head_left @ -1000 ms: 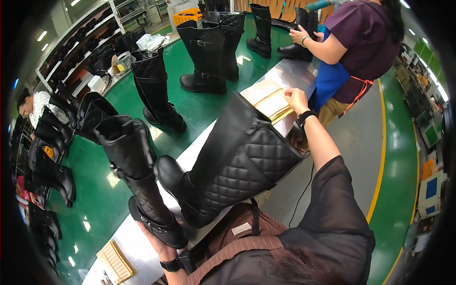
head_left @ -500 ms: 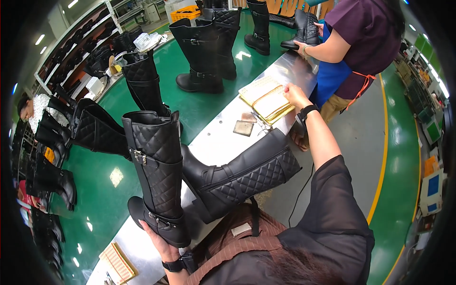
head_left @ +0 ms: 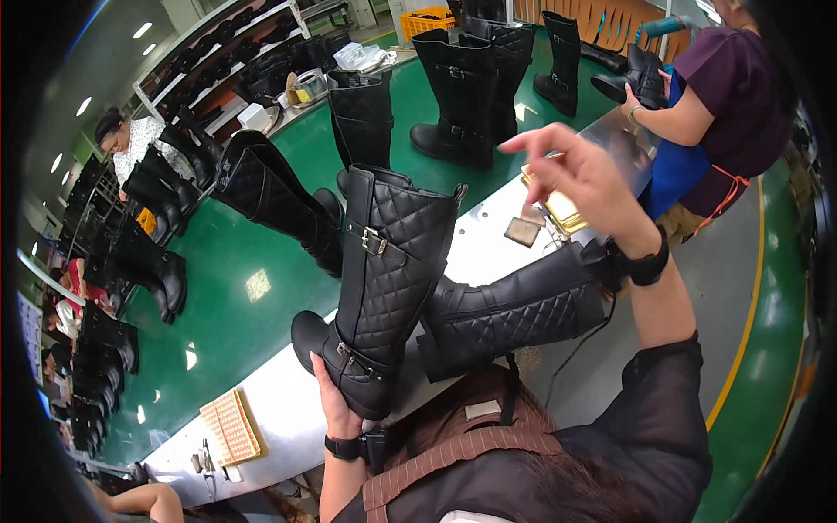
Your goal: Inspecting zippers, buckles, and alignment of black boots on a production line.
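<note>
A tall black quilted boot (head_left: 392,270) with two buckled straps stands upright, its shaft opening upward. My left hand (head_left: 338,403) is closed around the boot's lower part near the heel. Raised to the right of the shaft's top, my right hand (head_left: 586,181) has its fingers apart, the index stretched to the left, with nothing seen in it. Beneath that hand, a second black quilted boot (head_left: 523,301) lies on its side along the table edge, its upper end partly hidden by my right wrist. A yellow-edged stack of sheets (head_left: 567,216) shows behind the right hand.
The green table (head_left: 253,349) carries several more boots (head_left: 453,96). Its metal edge strip (head_left: 288,392) holds a dark square block (head_left: 521,231) and another sheet stack (head_left: 231,427). A co-worker in purple (head_left: 732,87) handles a boot at far right; another person (head_left: 139,144) is at far left.
My right hand has risen from the sheet stack and moved toward the upright boot's top, its fingers spreading. My left hand keeps hold of the boot. The whole view has swung left.
</note>
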A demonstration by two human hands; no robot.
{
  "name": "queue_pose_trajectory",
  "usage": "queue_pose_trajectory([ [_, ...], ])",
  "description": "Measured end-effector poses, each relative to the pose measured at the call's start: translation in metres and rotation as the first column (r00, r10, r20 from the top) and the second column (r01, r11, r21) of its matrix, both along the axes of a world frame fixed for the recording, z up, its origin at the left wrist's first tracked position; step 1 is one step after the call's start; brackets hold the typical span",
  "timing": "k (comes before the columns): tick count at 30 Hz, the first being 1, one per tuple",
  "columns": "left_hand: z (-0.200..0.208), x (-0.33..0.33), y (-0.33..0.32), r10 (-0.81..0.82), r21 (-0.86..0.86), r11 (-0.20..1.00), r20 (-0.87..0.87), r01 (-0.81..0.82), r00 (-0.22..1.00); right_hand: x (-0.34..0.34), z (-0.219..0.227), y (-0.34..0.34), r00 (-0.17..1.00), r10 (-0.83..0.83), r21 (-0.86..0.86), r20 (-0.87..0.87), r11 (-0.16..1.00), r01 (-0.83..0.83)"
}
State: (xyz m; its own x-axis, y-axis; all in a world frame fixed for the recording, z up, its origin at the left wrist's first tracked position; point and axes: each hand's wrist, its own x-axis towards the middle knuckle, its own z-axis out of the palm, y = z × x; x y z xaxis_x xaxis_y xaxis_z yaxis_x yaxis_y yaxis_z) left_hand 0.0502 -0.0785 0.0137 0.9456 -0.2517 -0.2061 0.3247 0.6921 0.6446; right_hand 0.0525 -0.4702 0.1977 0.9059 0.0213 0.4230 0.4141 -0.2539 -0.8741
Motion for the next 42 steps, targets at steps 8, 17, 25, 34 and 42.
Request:
queue_pose_trajectory([
  [8, 0.001, 0.006, -0.004, -0.040, -0.032, 0.999, 0.009, 0.041, 0.999, 0.010, 0.001, 0.039, 0.981, 0.194, 0.007, 0.003, 0.981, -0.194],
  [17, 0.004, 0.005, -0.001, -0.087, -0.031, 0.996, 0.011, 0.087, 0.996, 0.007, 0.008, 0.051, 0.957, 0.291, 0.061, 0.002, 0.955, -0.290],
  [25, -0.004, 0.006, 0.005, -0.115, -0.086, 0.990, 0.004, 0.115, 0.993, -0.001, 0.014, 0.061, 0.954, 0.293, 0.068, 0.065, 0.952, -0.297],
  [34, 0.004, 0.008, 0.005, -0.164, -0.074, 0.983, 0.030, 0.166, 0.986, -0.009, 0.022, 0.066, 0.984, 0.099, -0.049, 0.149, 0.994, -0.093],
  [42, -0.040, 0.016, 0.046, -0.154, -0.275, 0.956, -0.181, 0.100, 0.971, -0.093, -0.014, -0.009, 0.724, -0.688, -0.822, 0.040, 0.389, 0.415],
])
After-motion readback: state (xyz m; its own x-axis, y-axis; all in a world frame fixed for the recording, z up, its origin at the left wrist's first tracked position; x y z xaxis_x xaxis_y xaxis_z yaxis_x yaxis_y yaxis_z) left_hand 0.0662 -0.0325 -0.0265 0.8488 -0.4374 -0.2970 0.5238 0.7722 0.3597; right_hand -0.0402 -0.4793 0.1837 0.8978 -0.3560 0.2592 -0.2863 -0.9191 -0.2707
